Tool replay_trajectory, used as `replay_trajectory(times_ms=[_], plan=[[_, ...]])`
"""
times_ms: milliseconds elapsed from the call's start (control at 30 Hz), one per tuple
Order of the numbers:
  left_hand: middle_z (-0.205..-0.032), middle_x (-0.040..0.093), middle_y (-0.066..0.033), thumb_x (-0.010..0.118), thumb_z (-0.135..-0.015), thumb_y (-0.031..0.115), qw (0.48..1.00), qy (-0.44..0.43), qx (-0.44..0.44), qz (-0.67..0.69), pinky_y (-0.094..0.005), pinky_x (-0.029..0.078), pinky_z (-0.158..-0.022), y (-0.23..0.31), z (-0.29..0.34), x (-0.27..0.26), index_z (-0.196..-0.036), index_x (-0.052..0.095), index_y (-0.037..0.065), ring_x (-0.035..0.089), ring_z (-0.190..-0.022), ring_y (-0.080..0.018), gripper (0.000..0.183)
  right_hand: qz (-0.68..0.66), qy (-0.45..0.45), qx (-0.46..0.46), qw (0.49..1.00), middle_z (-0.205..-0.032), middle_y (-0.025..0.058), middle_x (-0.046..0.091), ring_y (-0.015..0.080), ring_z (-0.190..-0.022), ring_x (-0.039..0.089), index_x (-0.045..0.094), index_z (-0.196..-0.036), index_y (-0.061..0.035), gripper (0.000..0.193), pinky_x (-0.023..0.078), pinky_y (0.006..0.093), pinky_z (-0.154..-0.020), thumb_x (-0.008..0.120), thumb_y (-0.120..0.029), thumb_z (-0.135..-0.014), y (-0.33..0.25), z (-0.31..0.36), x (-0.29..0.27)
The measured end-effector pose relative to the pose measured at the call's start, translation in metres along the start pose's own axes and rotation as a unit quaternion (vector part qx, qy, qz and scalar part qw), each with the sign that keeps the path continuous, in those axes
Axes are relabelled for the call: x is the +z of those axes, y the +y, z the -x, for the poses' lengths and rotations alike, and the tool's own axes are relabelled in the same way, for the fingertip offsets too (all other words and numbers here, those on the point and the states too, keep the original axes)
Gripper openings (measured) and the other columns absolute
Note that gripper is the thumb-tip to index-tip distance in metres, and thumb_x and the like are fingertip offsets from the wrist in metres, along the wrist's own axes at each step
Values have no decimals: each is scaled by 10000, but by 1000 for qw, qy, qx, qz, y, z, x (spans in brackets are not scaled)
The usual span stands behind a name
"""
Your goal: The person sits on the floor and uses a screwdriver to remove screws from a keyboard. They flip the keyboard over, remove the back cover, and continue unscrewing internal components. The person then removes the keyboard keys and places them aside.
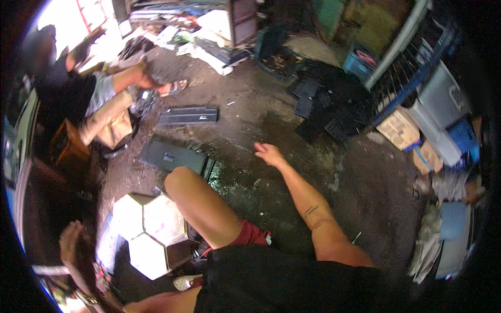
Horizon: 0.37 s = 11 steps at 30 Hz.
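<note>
Out in front over the dark floor, my right hand [269, 155] is held with its fingers curled together, and no object shows in it. The nearest thing to its left is a flat black electronic-looking case [175, 156], which it does not touch. At the lower left, my left hand [70, 240] is raised with fingers stretched out, close to a dark cabinet-like piece. It holds nothing that I can see. Between my left hand and my bent knee stands a cluster of white hexagonal blocks [164, 216]. Farther off lies a long black device [188, 116].
A person [65, 91] sits at the far left beside a bucket-like container [117, 133]. Black keyboards and panels [326, 99] are heaped at the far right. Cardboard boxes [398, 129], a grey plastic bin [441, 94] and stacked papers [425, 245] line the right side.
</note>
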<state>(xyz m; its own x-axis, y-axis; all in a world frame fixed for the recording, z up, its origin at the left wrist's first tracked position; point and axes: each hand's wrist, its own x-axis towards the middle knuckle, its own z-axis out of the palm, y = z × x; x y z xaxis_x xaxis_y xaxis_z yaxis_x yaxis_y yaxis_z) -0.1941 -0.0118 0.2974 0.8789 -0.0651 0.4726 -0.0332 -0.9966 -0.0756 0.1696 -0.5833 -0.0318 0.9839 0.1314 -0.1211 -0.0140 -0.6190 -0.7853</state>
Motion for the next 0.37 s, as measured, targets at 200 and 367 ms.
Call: replay_trajectory(times_ms=[200,367], plan=[[-1350,667,-194,644,-972,102,991,91,73,70,-463,495,-1072,26,13,-121,-1332,635,30,617,-1281,-358,368,128,-64,-298,944,-1019,222,739,447,-957,707,666,-1192,-68,405,555,509,-816,753,-350,-913,-282,-4,66],[-1317,674,-193,680,-945,188,982,104,124,99,-455,511,-1017,39,23,-117,-1323,630,11,637,-1216,-351,420,8,-129,-434,891,-906,168,734,345,-824,719,676,-1107,-53,296,546,417,-732,767,-264,-921,-437,49,119]])
